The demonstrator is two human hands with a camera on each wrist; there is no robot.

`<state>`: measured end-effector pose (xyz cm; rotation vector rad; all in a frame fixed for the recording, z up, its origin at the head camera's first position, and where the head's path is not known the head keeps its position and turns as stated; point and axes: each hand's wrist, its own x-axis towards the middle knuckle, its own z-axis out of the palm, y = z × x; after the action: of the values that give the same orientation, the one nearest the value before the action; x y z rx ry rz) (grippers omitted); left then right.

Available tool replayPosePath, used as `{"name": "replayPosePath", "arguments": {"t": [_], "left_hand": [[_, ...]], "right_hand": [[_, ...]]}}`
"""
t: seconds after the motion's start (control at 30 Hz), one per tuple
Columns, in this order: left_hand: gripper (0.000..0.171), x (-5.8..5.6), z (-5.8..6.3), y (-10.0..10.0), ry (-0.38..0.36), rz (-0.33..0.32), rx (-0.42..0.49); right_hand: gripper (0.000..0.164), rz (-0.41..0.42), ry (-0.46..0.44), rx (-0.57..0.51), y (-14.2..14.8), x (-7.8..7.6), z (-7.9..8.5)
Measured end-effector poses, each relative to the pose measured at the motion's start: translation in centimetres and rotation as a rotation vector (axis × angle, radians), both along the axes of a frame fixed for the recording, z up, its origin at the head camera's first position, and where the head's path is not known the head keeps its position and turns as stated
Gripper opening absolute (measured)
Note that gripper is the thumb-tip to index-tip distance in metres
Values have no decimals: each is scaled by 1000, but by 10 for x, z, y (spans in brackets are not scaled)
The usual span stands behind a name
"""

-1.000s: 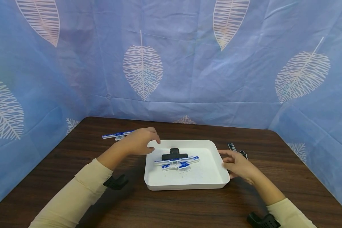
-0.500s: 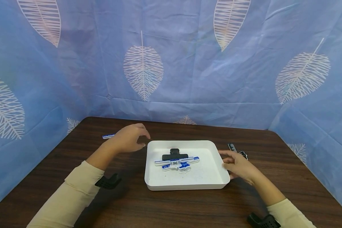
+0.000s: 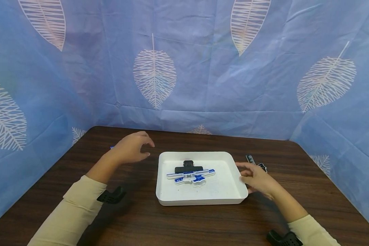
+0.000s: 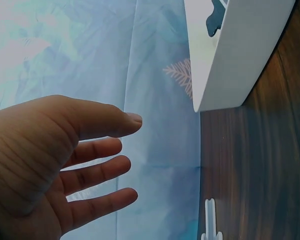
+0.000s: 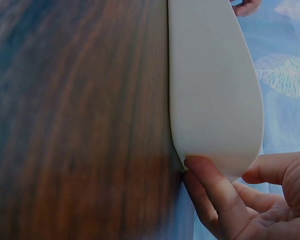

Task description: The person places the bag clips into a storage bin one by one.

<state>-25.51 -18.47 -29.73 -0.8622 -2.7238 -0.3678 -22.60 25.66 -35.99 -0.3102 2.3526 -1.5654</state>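
My left hand (image 3: 127,147) hovers left of the white tray (image 3: 203,201), thumb and fingers spread apart with nothing between them. Mostly hidden behind it, a blue-and-white ruler clip (image 3: 112,147) lies on the table; its white part (image 4: 210,222) shows at the bottom of the left wrist view. At the tray's right end, my right hand (image 3: 258,177) holds the side, thumb by the rim and fingers against the outer wall (image 5: 215,90). Inside the tray lie a black clip (image 3: 189,168) and blue-and-white ruler clips (image 3: 199,177), overlapping each other.
A black-and-white ruler clip (image 3: 250,158) lies on the dark wooden table (image 3: 160,225) just beyond my right hand, partly covered by it. Blue cloth (image 3: 190,85) with a leaf pattern stands around the table's back and sides.
My left hand has moved left, away from the tray's rim, and now covers most of the ruler clip on the table. The right hand and tray have stayed in place.
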Motion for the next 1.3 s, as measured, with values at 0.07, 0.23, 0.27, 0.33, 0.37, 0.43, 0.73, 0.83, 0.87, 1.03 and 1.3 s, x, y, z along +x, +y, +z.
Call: {"name": "replayPosePath", "arguments": {"t": [0.07, 0.23, 0.27, 0.33, 0.37, 0.43, 0.73, 0.83, 0.87, 1.03, 1.3], "left_hand": [[24, -1, -1, -3, 3, 9, 9], [24, -6, -4, -8, 12, 36, 27], [24, -6, -5, -9, 16, 39, 30], [24, -8, -6, -10, 25, 46, 38], [24, -8, -6, -11, 30, 46, 40], [24, -9, -7, -12, 38, 52, 45], [23, -15, -12, -20, 63, 68, 78], [22, -17, -14, -22, 68, 84, 86], [22, -18, -15, -23, 68, 92, 88], [22, -22, -18, -24, 59, 133, 85], [21, -32, -24, -31, 67, 182, 58]], "right_hand": [[58, 0, -2, -2, 0, 0, 0], [58, -2, -4, -7, 0, 0, -1], [58, -2, -4, -7, 0, 0, -1], [58, -1, -3, -9, 0, 0, -1], [58, 0, -2, -10, 0, 0, -1], [58, 3, 0, -12, 0, 0, -1], [59, 20, 0, -17, 1, -1, -2], [60, 22, 0, -18, 1, -1, -2], [60, 23, 1, -19, 2, -1, -3], [60, 29, -1, -24, 2, -2, -4], [59, 9, -6, -13, 1, -2, -2]]}}
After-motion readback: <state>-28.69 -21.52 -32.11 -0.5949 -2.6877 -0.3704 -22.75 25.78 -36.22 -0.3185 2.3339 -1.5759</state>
